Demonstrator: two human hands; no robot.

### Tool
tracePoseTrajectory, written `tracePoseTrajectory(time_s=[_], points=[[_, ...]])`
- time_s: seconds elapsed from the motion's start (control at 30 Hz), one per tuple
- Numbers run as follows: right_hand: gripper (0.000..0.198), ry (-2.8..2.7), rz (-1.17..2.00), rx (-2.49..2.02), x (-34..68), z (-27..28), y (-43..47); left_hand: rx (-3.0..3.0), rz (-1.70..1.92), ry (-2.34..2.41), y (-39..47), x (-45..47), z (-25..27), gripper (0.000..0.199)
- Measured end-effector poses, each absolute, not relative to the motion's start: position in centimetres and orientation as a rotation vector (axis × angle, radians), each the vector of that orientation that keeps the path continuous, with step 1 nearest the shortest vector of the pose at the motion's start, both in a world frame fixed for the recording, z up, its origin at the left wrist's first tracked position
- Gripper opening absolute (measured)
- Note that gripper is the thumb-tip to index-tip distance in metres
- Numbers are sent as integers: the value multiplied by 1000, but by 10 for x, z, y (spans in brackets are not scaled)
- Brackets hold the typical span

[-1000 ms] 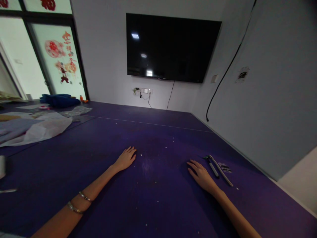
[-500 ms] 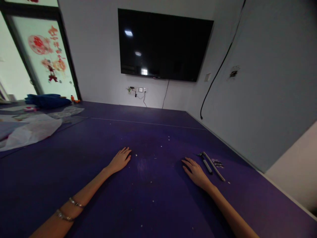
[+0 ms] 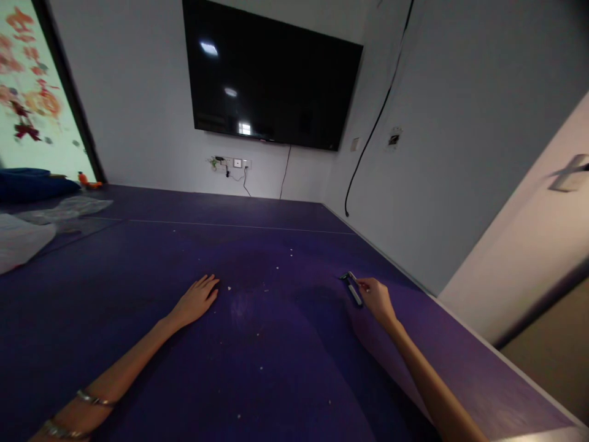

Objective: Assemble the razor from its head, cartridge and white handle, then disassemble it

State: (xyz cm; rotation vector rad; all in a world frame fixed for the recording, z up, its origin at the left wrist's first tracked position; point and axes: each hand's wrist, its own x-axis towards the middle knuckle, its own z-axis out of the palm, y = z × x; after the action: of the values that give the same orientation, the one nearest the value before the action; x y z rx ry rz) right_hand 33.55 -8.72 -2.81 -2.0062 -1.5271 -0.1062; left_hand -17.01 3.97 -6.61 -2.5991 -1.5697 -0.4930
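Observation:
My left hand [image 3: 197,302] lies flat on the purple tabletop [image 3: 276,393], fingers stretched forward and holding nothing. My right hand [image 3: 377,301] is at the right side, thumb and fingers pinched on a long, slim, pale rod. The upper end of the rod [image 3: 352,277] shows beyond the fingertips, by a small dark piece [image 3: 344,276]; the rest is hidden by the hand. Just left of these fingers lies a grey pen-like stick [image 3: 354,295] with dark ends, apart from my grip.
Small white scraps [image 3: 229,288] are scattered over the tabletop. Clear plastic sheeting [image 3: 27,236] and a dark blue cloth bundle [image 3: 34,184] lie at the far left. A wall runs along the right edge, with a black cable [image 3: 375,126] hanging down. A television [image 3: 276,73] hangs ahead.
My right hand has gone from lying flat on the tabletop to pinching the pale rod on its right. My left hand stays flat. The view has swung to the right.

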Motion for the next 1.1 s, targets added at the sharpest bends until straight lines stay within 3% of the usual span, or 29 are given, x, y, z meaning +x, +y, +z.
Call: tracePoseTrajectory(time_s=[0.2,0.47,1.1], points=[[28,-1486,71,-2160,343,-37,-94,-2592,-449,-1562,41,-170,-65,54],[19,-1548,85,-2313,331,-34,-94,-2603,-492,-1542,43,-170,-67,54],[26,-1362,41,-2276,316,-33,-103,-2611,-522,-1578,45,-169,-64,52]])
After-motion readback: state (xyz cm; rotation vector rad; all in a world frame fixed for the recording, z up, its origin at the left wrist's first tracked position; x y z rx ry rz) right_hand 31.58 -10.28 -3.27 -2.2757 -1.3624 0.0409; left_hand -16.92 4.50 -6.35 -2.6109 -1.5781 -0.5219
